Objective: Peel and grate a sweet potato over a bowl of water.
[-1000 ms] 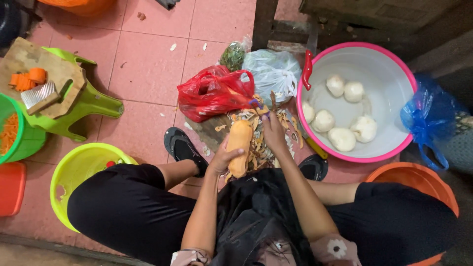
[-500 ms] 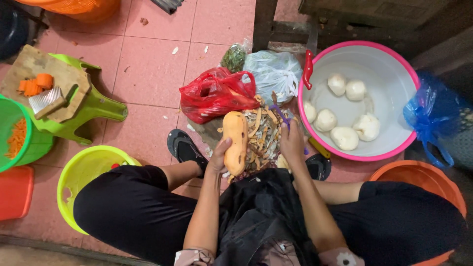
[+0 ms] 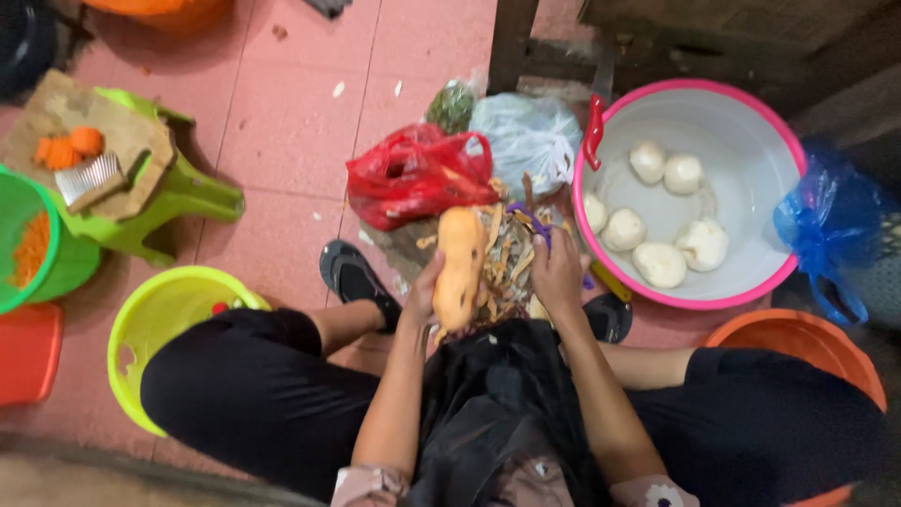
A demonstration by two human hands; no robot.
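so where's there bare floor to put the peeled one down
Bare pink tile lies between the green stool, the red bag and the yellow-green bowl. It is crowded ahead of the hands: peel pile, bags, and the pink-rimmed basin of peeled roots.

I see a pink tiled floor (image 3: 282, 122) carrying everything. On it stand a pink-rimmed white basin (image 3: 751, 141), a yellow-green bucket (image 3: 155, 324), an orange tub (image 3: 807, 343), a green stool (image 3: 178, 202), and red (image 3: 413, 178), clear (image 3: 530, 136) and blue (image 3: 831, 225) plastic bags. A heap of peelings (image 3: 507, 268) lies between two black shoes (image 3: 352, 277).
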